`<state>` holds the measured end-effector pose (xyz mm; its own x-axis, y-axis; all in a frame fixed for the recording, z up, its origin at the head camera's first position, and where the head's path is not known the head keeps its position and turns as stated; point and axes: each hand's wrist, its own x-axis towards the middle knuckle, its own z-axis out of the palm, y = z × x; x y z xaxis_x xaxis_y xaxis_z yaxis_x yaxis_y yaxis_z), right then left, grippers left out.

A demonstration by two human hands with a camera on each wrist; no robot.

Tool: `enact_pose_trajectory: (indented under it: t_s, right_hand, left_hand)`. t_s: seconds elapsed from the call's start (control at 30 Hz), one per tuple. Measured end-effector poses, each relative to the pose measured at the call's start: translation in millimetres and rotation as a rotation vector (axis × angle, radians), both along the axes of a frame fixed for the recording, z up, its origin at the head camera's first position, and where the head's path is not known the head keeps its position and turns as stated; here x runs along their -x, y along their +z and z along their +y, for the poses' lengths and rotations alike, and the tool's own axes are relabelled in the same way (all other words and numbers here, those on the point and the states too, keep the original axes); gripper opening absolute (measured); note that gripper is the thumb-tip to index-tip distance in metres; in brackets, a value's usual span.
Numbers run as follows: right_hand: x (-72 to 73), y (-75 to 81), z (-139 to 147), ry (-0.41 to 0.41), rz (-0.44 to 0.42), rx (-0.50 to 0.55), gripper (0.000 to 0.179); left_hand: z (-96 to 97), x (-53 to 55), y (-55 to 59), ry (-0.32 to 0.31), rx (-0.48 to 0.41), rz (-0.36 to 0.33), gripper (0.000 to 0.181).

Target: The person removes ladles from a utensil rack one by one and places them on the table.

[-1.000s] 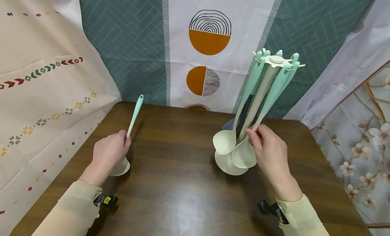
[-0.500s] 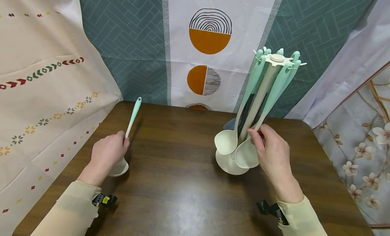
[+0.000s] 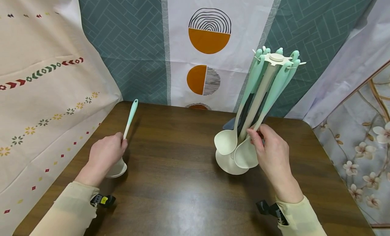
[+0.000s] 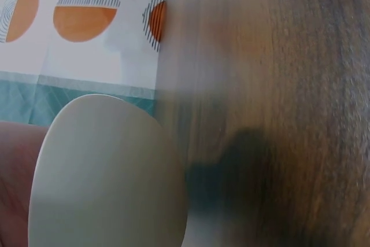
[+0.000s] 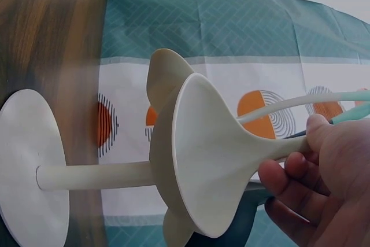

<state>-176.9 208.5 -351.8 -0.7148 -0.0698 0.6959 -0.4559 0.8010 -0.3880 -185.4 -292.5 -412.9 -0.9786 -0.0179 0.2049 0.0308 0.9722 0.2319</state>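
Note:
On the left, my left hand (image 3: 107, 151) grips a cooking spoon by its pale neck, its mint handle (image 3: 131, 115) pointing up and away. The cream head (image 4: 110, 172) fills the lower part of the left wrist view, low over the table. At the right stands a cream utensil stand (image 3: 231, 165), its utensils hanging by mint handles from hooks at the top. My right hand (image 3: 272, 151) pinches the neck of a wide, shallow spoon (image 5: 211, 154), with thumb and fingertips. This spoon still hangs on the stand. A cream ladle (image 3: 225, 142) hangs just left of it.
The dark wooden table (image 3: 170, 161) spreads between my hands. A teal-and-white patterned cloth (image 3: 137, 53) hangs behind it, with a cream cloth (image 3: 51, 104) along the left and a floral one (image 3: 362, 175) at the right. Dark utensil heads (image 3: 229, 124) show behind the stand.
My left hand and its spoon have shifted slightly left, and the handle's tip has dropped a little. My right hand stays on the hanging spoon's neck, almost still.

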Motion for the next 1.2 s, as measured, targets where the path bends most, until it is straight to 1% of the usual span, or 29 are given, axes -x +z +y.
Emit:
enact_pose_trajectory:
  t_s: [0.2, 0.43, 0.53, 0.77, 0.9, 1.07, 1.2]
  right_hand:
    - [0.5, -0.3, 0.2, 0.003, -0.001, -0.002, 0.018]
    - [0.2, -1.5, 0.4, 0.004, 0.0, 0.001, 0.018]
    - [-0.3, -2.3, 0.1, 0.001, -0.001, 0.0, 0.018]
    - [-0.2, -2.2, -0.3, 0.004, -0.013, -0.001, 0.017]
    - [0.2, -2.2, -0.3, 0.006, -0.011, -0.001, 0.018]
    - [1.3, -2.2, -0.2, 0.006, -0.007, 0.001, 0.017]
    - [1.6, -1.7, -0.3, 0.007, -0.012, 0.002, 0.017]
  left_hand:
    - [-7.0, 0.6, -0.9, 0.004, 0.012, -0.079, 0.025]
    - [-12.0, 4.4, -3.0, 0.006, 0.039, -0.179, 0.023]
    - [-14.0, 5.7, -5.5, 0.01, 0.048, -0.212, 0.021]
    - [-22.5, 8.1, -10.3, 0.02, 0.04, -0.255, 0.019]
    - [-29.0, 10.1, -9.4, 0.018, 0.048, -0.27, 0.019]
    - [-35.6, 12.5, -7.8, 0.032, 0.046, -0.285, 0.022]
    - [-41.3, 14.7, -8.5, 0.035, 0.046, -0.296, 0.023]
